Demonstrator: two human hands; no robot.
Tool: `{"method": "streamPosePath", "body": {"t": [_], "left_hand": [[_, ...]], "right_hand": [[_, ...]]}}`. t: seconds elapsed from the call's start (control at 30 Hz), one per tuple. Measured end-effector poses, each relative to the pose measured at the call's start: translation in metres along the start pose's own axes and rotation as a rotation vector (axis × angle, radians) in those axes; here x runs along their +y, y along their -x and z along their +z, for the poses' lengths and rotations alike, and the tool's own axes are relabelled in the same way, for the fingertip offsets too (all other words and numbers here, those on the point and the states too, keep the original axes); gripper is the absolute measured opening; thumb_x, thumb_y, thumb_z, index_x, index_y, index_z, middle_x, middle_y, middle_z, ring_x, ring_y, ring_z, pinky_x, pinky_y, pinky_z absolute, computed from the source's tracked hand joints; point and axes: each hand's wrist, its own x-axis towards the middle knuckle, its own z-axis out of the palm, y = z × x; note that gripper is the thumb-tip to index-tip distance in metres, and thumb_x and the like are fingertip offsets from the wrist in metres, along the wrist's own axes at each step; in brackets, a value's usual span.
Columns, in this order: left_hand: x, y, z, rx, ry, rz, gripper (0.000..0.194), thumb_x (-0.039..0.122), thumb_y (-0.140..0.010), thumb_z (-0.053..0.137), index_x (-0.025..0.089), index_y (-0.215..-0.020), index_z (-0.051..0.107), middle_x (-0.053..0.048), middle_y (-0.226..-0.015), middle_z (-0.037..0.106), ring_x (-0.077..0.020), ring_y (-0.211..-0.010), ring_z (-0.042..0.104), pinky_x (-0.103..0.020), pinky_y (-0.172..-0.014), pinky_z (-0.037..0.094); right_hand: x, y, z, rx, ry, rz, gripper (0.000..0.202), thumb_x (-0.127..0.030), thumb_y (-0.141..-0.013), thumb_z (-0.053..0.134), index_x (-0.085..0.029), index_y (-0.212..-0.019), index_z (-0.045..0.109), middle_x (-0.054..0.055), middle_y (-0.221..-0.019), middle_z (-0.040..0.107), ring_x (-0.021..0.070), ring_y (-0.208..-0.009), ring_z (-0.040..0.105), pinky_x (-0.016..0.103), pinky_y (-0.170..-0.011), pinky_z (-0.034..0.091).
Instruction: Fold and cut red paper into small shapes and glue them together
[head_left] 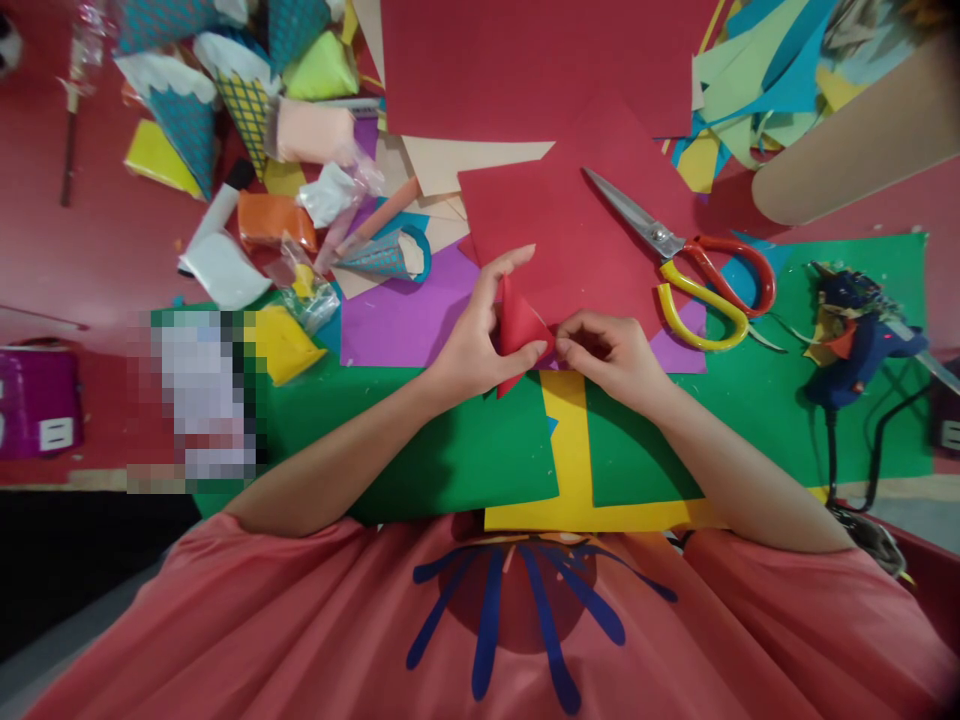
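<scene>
A small red cone (pixel 523 328), rolled from what looks like craft foam or paper, is held in front of me. My left hand (pixel 480 335) is wrapped round its wide side, with the thumb lying along the lower part and the index finger stretched out above. At the cone's pointed right end, my right hand (pixel 611 358) has thumb and index fingertips pinched together on the tip. Under and behind the hands lie a red sheet (pixel 555 240) and a purple sheet (pixel 405 315). Scissors (pixel 660 240) with red and yellow handles rest just beyond my right hand.
Green sheets (pixel 450 450) and a yellow sheet (pixel 570 430) cover the near side. A blue glue gun (pixel 847 365) lies at right, below a cardboard tube (pixel 855 140). Patterned cones (pixel 180 120), clay packets (pixel 277 220) and a small blue cone (pixel 382 255) crowd the left.
</scene>
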Motion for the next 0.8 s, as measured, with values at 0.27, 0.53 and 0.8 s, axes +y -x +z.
{"method": "streamPosePath", "body": {"t": [0.27,0.53,0.8], "left_hand": [[-0.003,-0.003,-0.006,-0.02,0.128,-0.108,0.074,0.036,-0.082,0.064,0.032,-0.144,0.023,0.0,-0.093,0.067,-0.0124,-0.07,0.063,-0.03,-0.068,0.054],[-0.008,-0.007,-0.013,0.092,0.044,-0.068,0.066,0.026,-0.079,0.065,0.03,-0.137,0.033,0.003,-0.082,0.063,-0.0091,-0.067,0.059,-0.024,-0.064,0.048],[-0.004,-0.007,-0.012,0.107,0.035,-0.075,0.063,0.023,-0.079,0.065,0.028,-0.135,0.036,0.003,-0.08,0.063,-0.0096,-0.068,0.059,-0.025,-0.063,0.048]], "right_hand": [[0.003,-0.001,-0.004,0.104,0.056,-0.029,0.014,-0.025,-0.084,0.054,-0.018,-0.072,0.053,-0.003,-0.061,0.052,0.007,-0.053,0.042,0.023,-0.053,0.033],[0.008,-0.005,-0.012,0.155,0.053,-0.019,0.013,-0.026,-0.083,0.056,-0.019,-0.072,0.054,-0.002,-0.062,0.053,0.0081,-0.055,0.044,0.024,-0.052,0.035],[0.006,-0.006,-0.013,0.143,0.003,0.015,0.015,-0.027,-0.082,0.059,-0.02,-0.071,0.053,-0.002,-0.062,0.052,0.0077,-0.053,0.044,0.024,-0.05,0.034]]}}
